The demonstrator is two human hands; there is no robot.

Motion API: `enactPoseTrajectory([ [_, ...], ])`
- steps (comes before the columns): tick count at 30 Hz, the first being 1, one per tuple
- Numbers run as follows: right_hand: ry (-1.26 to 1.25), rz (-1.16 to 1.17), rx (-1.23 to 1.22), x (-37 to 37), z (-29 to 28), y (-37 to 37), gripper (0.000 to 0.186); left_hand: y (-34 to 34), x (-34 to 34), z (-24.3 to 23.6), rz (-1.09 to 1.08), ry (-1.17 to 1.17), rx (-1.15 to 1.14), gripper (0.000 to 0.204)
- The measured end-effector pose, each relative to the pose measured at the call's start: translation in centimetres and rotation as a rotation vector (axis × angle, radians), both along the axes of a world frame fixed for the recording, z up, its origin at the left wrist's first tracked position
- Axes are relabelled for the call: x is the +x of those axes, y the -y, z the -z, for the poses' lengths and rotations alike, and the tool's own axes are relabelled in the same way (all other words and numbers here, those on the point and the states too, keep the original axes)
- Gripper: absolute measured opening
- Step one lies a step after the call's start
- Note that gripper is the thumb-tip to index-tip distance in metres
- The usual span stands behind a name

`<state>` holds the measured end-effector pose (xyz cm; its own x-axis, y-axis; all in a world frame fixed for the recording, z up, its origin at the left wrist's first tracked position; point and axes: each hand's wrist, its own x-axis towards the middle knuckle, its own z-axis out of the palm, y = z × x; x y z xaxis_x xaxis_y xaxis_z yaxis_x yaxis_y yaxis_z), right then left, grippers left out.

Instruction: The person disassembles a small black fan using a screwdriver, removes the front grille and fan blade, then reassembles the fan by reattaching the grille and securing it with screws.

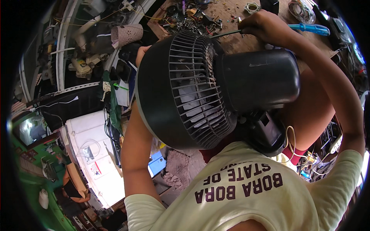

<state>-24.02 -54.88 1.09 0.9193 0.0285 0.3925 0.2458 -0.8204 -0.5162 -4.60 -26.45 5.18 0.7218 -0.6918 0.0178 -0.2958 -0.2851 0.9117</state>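
A black fan (154,88) rests tilted on my lap, its round housing to the left and its motor cover (262,79) to the right. Behind the rear grille (196,88), pale blades show through, and dust clings to the wires near the motor. My left hand (142,54) is closed on the housing's far left edge, mostly hidden behind it. In my right hand (266,29) is a long thin screwdriver (227,34), gripped along its shaft. Its tip reaches the grille's far side. A blue handle (310,29) shows past my wrist, seemingly the same tool's.
Loose screws and small parts (189,23) are heaped on the wooden workbench (227,15) beyond the fan. A wire coil (302,10) sits at its far right. Left stand a pinkish perforated basket (127,34) and a white panel (92,154). A pale cord (293,142) hangs by the fan's base.
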Motion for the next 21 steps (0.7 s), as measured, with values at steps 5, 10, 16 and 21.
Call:
enactPoseTrajectory([
  [5,0.077,-0.002,0.041,0.4,0.7,-1.0,0.016,-0.1,0.7,-0.2,-0.11,-0.328,-0.241,0.043],
  [10,0.099,-0.097,0.096,0.8,0.7,-0.1,0.017,-1.1,-5.0,-2.3,0.231,-0.401,-0.547,0.071],
  [16,0.107,-0.027,0.039,1.0,1.1,-0.5,0.017,-2.2,-6.2,-3.0,0.161,-0.3,-0.469,0.081],
  [21,0.096,-0.018,-0.011,1.0,0.7,-0.6,0.017,-2.0,-5.7,-2.9,0.1,-0.325,-0.449,0.077],
])
